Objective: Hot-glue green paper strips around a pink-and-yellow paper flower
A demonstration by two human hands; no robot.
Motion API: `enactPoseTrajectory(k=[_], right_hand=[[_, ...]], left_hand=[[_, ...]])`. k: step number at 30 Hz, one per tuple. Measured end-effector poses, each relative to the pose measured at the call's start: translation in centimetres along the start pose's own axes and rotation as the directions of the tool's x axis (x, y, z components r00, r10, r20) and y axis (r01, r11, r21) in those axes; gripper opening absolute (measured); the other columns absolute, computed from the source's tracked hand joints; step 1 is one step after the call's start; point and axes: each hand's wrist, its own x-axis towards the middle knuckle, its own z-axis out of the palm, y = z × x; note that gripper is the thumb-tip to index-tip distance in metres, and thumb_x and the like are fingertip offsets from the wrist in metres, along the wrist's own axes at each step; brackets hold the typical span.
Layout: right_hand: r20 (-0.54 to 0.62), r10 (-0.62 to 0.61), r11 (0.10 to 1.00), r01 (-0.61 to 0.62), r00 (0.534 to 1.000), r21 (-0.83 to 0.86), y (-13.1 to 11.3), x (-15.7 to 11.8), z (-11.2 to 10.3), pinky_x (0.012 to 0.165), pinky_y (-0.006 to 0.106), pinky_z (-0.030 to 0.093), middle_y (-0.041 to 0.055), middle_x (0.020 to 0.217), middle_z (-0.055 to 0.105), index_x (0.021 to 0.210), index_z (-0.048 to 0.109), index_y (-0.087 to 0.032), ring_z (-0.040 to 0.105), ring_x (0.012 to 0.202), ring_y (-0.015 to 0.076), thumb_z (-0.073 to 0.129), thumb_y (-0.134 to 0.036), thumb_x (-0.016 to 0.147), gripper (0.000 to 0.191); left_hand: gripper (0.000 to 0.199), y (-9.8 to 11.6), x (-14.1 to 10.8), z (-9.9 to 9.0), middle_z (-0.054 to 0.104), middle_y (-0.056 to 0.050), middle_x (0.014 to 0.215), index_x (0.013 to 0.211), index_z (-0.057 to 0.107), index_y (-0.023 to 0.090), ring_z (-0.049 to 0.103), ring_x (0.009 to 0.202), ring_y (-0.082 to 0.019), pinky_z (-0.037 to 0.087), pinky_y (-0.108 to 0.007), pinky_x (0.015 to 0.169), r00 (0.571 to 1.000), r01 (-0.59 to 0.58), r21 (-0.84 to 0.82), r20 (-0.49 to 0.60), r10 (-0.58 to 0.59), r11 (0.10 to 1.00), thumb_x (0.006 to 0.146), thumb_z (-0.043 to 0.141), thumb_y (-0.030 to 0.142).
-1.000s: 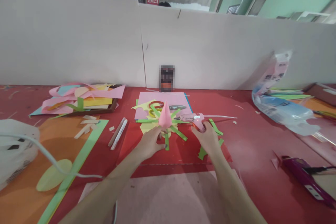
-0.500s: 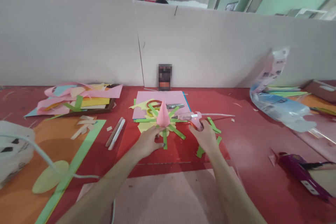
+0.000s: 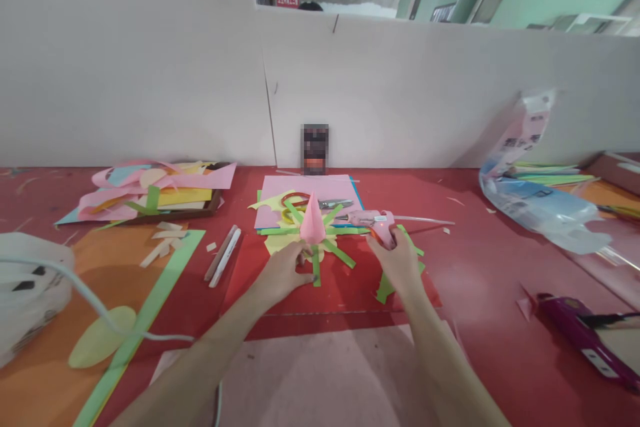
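In the head view a paper flower [image 3: 313,223] stands in the middle, a pink cone with green strips radiating from a yellow scalloped base. My left hand [image 3: 287,268] grips its near left side, fingers curled at the base and thumb on the front green strip [image 3: 316,260]; the exact contact is partly hidden. My right hand [image 3: 397,253] is wrapped around the handle of a pink hot glue gun [image 3: 369,217]. The nozzle points left toward the flower, and a clear glue stick [image 3: 427,219] sticks out behind. Loose green strips [image 3: 385,288] lie beside and under my right hand.
Scissors [image 3: 334,203] rest on pink sheets [image 3: 270,187] behind the flower. Two pens [image 3: 223,257] and a tray of paper scraps [image 3: 175,213] are at left, with a white cable [image 3: 90,300]. A plastic bag [image 3: 545,207] and a purple tool [image 3: 580,333] lie at right.
My right hand has drawn the glue gun slightly to the right, away from the flower. My left hand stays at the flower. The whole view has shifted a little.
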Motion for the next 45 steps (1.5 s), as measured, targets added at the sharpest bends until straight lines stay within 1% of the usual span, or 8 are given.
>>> enactPoseTrajectory(k=[5,9,11,14,17,23,37,45], right_hand=[[-0.016,0.055,0.998,-0.055,0.998,0.017,0.1,0.4,-0.2,0.054,0.024,0.031,-0.0016,0.065,0.047,0.078,0.048,-0.020,0.040,0.057,0.0131,0.054,-0.054,0.063,0.037],[-0.039,0.072,0.997,-0.072,0.997,0.020,0.1,0.5,-0.4,0.053,0.024,0.031,-0.0036,0.060,0.042,0.076,0.047,-0.021,0.038,0.054,0.0123,0.054,-0.054,0.063,0.037],[-0.042,0.080,0.996,-0.079,0.996,0.029,0.0,0.4,-0.6,0.052,0.024,0.031,-0.0044,0.059,0.040,0.075,0.047,-0.021,0.038,0.053,0.0121,0.054,-0.054,0.063,0.036],[-0.048,0.091,0.995,-0.089,0.995,0.050,-0.2,0.5,-0.7,0.053,0.024,0.031,-0.0045,0.058,0.040,0.073,0.047,-0.020,0.038,0.052,0.0117,0.054,-0.053,0.063,0.035],[-0.064,0.105,0.993,-0.101,0.992,0.068,-0.2,0.6,-0.8,0.053,0.023,0.032,-0.0039,0.059,0.042,0.071,0.048,-0.020,0.038,0.053,0.0113,0.056,-0.052,0.061,0.035],[-0.066,0.104,0.993,-0.099,0.992,0.069,0.0,0.7,-0.6,0.054,0.023,0.032,-0.0032,0.060,0.044,0.072,0.049,-0.019,0.038,0.054,0.0113,0.055,-0.053,0.063,0.035],[-0.005,0.110,0.988,-0.109,0.994,0.112,-0.2,0.5,-0.6,0.052,0.023,0.033,-0.0035,0.060,0.043,0.077,0.050,-0.019,0.037,0.052,0.0110,0.054,-0.051,0.064,0.035],[-0.010,0.094,0.992,-0.093,0.995,0.080,0.3,0.6,-0.2,0.052,0.023,0.030,-0.0042,0.059,0.041,0.074,0.049,-0.019,0.035,0.052,0.0106,0.054,-0.052,0.064,0.035]], left_hand=[[0.018,2.0,0.9,-1.7,0.054,0.002,0.071,0.082,0.056,0.020,0.050,0.063,-0.013,0.035,-0.023,0.054,0.980,0.062,0.115,-0.194,-0.039,0.991,0.077,0.053,0.037],[0.026,4.6,2.7,-3.7,0.054,0.001,0.074,0.101,0.055,0.022,0.052,0.067,-0.014,0.039,-0.024,0.060,0.863,0.032,0.210,-0.499,0.079,0.977,0.079,0.053,0.036],[0.029,5.5,3.7,-4.1,0.056,-0.002,0.085,0.104,0.055,0.021,0.054,0.075,-0.015,0.041,-0.025,0.066,0.824,-0.028,0.246,-0.543,0.162,0.969,0.079,0.053,0.036],[0.021,6.0,5.0,-3.9,0.057,-0.004,0.097,0.096,0.059,0.019,0.055,0.089,-0.018,0.042,-0.027,0.074,0.820,-0.091,0.278,-0.525,0.231,0.956,0.078,0.055,0.030],[0.012,5.9,5.5,-3.7,0.061,-0.002,0.089,0.085,0.060,0.019,0.057,0.083,-0.016,0.043,-0.027,0.073,0.834,-0.097,0.268,-0.504,0.225,0.959,0.080,0.052,0.026],[0.012,6.3,4.7,-5.0,0.064,-0.001,0.088,0.083,0.061,0.020,0.059,0.081,-0.015,0.044,-0.024,0.071,0.795,-0.106,0.228,-0.565,0.220,0.968,0.080,0.051,0.026],[0.014,6.9,4.6,-5.3,0.067,0.001,0.091,0.088,0.063,0.022,0.061,0.085,-0.016,0.045,-0.025,0.072,0.877,-0.118,0.145,-0.449,0.171,0.982,0.079,0.052,0.022],[0.034,5.5,4.2,-4.6,0.058,-0.003,0.109,0.110,0.053,0.023,0.058,0.092,-0.017,0.046,-0.029,0.081,0.828,-0.192,0.179,-0.499,0.257,0.965,0.076,0.059,0.021]])
